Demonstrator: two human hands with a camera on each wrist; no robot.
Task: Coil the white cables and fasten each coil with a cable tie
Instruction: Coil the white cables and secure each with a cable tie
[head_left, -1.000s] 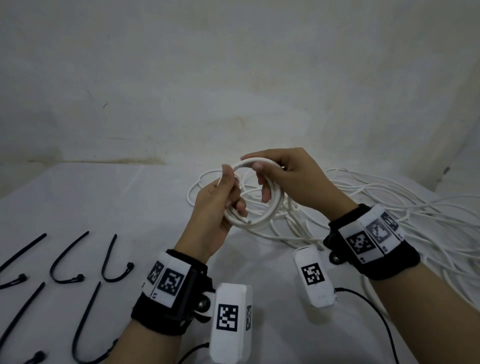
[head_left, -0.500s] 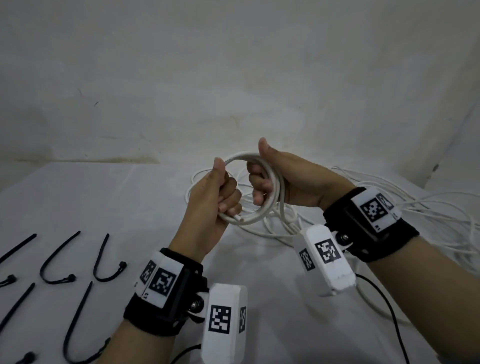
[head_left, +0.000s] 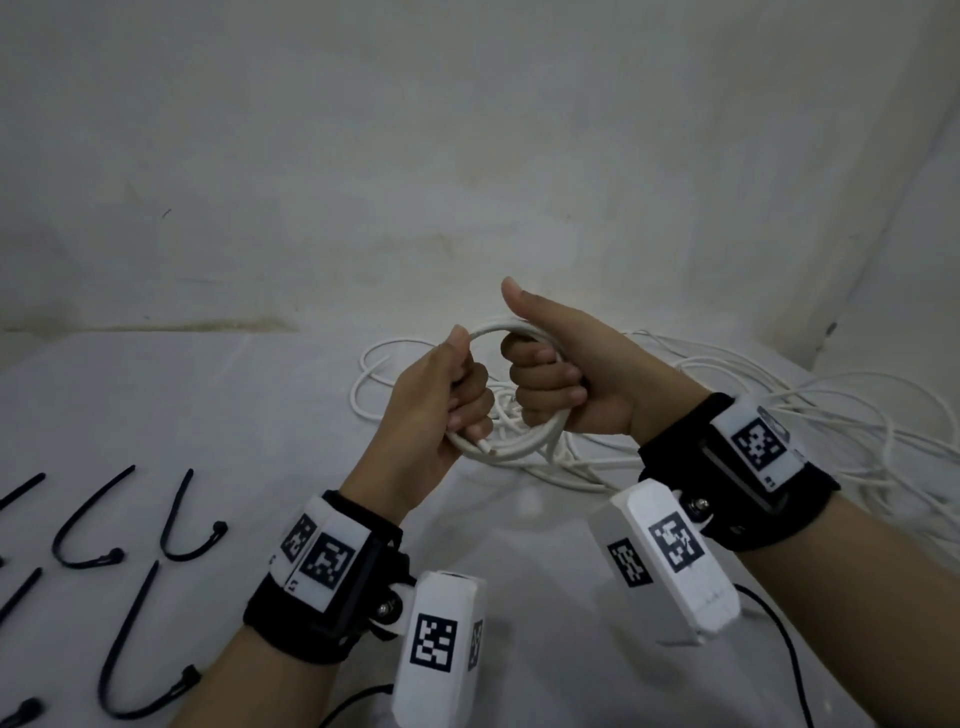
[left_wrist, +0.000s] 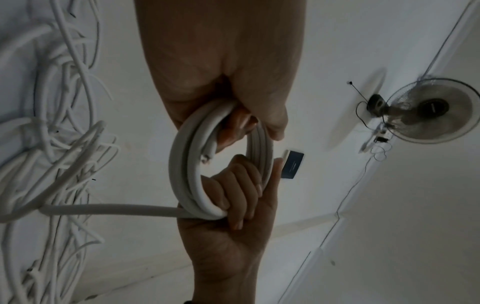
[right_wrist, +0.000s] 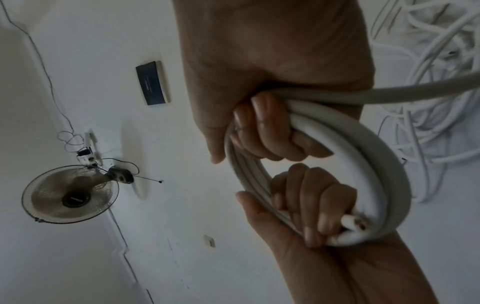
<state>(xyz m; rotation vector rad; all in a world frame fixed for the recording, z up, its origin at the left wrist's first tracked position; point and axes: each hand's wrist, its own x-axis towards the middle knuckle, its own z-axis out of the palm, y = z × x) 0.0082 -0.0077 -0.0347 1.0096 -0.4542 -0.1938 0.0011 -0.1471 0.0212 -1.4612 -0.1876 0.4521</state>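
Between both hands, white cable coil (head_left: 511, 449), left hand (head_left: 431, 410) and right hand (head_left: 566, 379) each gripping opposite sides

From my right wrist camera I see my right hand (right_wrist: 262, 131) curled round the top of a small white cable coil (right_wrist: 374, 148). My left hand (right_wrist: 311, 207) grips its lower side beside the cut cable end (right_wrist: 431, 223). Loose cable (right_wrist: 428, 51) lies tangled at right; a fan (right_wrist: 70, 195) shows at left.
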